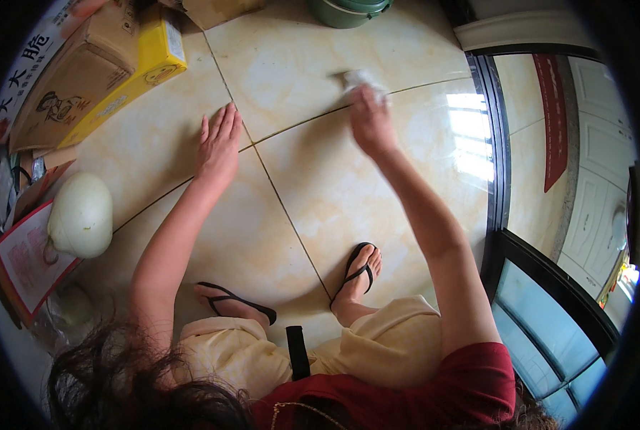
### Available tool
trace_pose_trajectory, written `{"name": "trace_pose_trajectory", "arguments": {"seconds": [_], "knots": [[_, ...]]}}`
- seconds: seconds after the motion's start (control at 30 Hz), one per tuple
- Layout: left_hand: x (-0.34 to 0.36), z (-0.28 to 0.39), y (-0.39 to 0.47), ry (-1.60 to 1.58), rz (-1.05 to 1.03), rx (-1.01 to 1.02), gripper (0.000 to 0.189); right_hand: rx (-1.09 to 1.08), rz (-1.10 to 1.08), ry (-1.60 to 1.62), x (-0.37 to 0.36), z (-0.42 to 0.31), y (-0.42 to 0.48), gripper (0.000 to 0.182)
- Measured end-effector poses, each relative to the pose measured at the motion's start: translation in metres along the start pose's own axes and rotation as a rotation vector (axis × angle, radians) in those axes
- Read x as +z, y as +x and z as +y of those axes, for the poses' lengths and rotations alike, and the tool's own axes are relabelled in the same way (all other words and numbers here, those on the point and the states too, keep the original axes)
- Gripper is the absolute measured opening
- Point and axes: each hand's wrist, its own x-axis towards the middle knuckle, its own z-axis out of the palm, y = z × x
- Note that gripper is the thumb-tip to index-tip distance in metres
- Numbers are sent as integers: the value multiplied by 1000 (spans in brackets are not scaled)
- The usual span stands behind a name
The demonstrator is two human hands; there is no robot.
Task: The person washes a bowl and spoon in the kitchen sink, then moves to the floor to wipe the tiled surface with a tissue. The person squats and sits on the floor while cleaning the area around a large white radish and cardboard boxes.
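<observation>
Under my right hand (372, 121) is a crumpled white cloth or tissue (358, 79), pressed to the tiled floor (298, 188); hand and cloth are slightly blurred. My left hand (220, 140) holds nothing. It reaches out over the tiles, palm down, its fingers extended beside a dark grout line; whether the palm touches the floor is hard to tell. My feet, in black flip-flops (358, 274), stand on the tiles below my hands.
Cardboard boxes (78, 91) and a yellow box (161, 54) stand at the upper left, above a large pale gourd (81, 215). A green bucket (346, 13) is at the top. A black door frame with glass panes (545, 317) borders the right side.
</observation>
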Motion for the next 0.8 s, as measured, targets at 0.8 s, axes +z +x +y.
{"name": "trace_pose_trajectory", "arguments": {"seconds": [0.8], "knots": [[2, -23, -12, 58, -20, -89, 52, -285, -223, 188, -17, -132, 0, 41]]}}
